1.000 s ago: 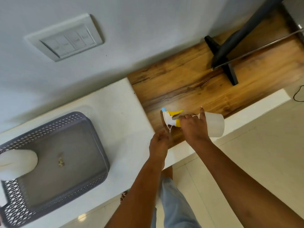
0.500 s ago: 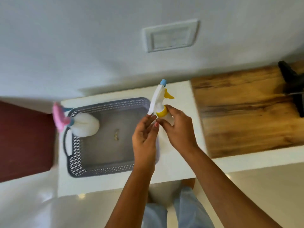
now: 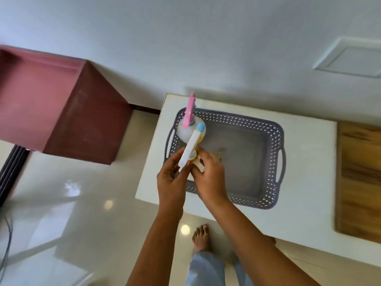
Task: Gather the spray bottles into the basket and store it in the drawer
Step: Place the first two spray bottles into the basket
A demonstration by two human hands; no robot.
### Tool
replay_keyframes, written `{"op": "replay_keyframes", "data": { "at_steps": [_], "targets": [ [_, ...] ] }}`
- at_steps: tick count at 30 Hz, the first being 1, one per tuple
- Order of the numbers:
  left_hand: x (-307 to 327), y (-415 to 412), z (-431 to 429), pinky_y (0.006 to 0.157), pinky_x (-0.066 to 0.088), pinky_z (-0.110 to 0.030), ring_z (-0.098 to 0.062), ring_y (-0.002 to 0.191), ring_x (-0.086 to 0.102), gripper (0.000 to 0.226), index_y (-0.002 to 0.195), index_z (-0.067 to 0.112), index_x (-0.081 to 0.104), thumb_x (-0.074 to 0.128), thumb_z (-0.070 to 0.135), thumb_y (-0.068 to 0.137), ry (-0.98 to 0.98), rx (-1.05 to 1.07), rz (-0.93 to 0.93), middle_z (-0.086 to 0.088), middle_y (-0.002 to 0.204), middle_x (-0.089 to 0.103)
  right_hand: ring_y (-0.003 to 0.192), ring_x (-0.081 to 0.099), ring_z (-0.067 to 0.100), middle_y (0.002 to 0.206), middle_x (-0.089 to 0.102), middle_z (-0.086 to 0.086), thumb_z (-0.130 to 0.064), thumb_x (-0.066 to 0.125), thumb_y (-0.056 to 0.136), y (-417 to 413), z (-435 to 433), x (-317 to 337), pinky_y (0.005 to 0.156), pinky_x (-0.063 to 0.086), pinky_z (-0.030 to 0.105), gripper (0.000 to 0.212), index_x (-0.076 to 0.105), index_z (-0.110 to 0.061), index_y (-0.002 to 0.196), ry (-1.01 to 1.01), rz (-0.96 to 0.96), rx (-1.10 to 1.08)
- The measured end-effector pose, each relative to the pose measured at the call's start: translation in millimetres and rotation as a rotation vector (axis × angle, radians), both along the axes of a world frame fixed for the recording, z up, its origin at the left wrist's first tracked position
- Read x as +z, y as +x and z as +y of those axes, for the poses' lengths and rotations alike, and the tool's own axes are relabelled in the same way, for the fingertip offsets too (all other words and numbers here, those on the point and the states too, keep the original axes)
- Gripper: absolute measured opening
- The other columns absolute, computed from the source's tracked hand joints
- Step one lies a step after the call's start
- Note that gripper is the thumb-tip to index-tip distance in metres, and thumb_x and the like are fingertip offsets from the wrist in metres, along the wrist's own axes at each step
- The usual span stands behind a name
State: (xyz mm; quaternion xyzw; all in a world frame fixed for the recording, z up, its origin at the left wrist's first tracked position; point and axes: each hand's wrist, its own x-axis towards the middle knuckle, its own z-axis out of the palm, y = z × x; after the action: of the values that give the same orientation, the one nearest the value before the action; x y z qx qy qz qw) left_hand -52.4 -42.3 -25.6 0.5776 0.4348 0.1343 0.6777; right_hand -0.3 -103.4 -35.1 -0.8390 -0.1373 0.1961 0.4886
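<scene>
A white spray bottle with a yellow collar and blue nozzle [image 3: 190,148] is held upright over the near-left corner of the grey perforated basket [image 3: 276,153]. My left hand [image 3: 172,180] grips its trigger head from the left. My right hand [image 3: 210,176] holds the bottle's neck from the right; the bottle's body is hidden behind both hands. A second white spray bottle with a pink head [image 3: 189,118] stands in the basket's far-left corner. The basket sits on a white counter [image 3: 309,203].
A dark red cabinet [image 3: 61,108] stands to the left across a gap of glossy floor. A wooden surface [image 3: 360,182] adjoins the counter on the right. A wall switch plate [image 3: 354,58] is at upper right. My bare foot [image 3: 201,237] shows below the counter edge.
I carried the yellow-collared bottle from the wooden surface leftward to above the basket, my left hand joining the grip. The view swung left, bringing the basket and red cabinet into frame.
</scene>
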Motion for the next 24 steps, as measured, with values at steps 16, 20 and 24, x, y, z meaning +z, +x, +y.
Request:
{"op": "replay_keyframes", "data": {
  "at_steps": [16, 20, 24],
  "targets": [
    [-38, -1, 22, 0.083, 0.055, -0.026, -0.016, 0.103, 0.065, 0.036, 0.1, 0.039, 0.063, 0.068, 0.009, 0.082, 0.035, 0.057, 0.101, 0.01, 0.103, 0.069, 0.117, 0.057, 0.025, 0.126, 0.062, 0.008, -0.016, 0.064, 0.087, 0, 25, -39, 0.1, 0.049, 0.045, 0.043, 0.055, -0.014, 0.129, -0.039, 0.099, 0.066],
    [-37, 0, 21, 0.094, 0.053, -0.042, -0.023, 0.106, 0.064, 0.033, 0.11, 0.029, 0.063, 0.067, 0.011, 0.083, 0.044, 0.066, 0.119, -0.003, 0.114, 0.068, 0.115, 0.057, 0.025, 0.123, 0.063, 0.008, -0.017, 0.064, 0.087, 1, 25, -42, 0.098, 0.05, 0.045, 0.042, 0.055, -0.016, 0.128, -0.053, 0.089, 0.073],
    [-36, -2, 21, 0.095, 0.052, -0.044, -0.025, 0.106, 0.062, 0.034, 0.114, 0.025, 0.063, 0.067, 0.012, 0.083, 0.058, 0.069, 0.131, -0.005, 0.116, 0.067, 0.112, 0.058, 0.026, 0.12, 0.064, 0.007, -0.018, 0.065, 0.087, 2, 26, -45, 0.095, 0.052, 0.045, 0.038, 0.057, -0.016, 0.124, -0.062, 0.08, 0.094]
  ]
}}
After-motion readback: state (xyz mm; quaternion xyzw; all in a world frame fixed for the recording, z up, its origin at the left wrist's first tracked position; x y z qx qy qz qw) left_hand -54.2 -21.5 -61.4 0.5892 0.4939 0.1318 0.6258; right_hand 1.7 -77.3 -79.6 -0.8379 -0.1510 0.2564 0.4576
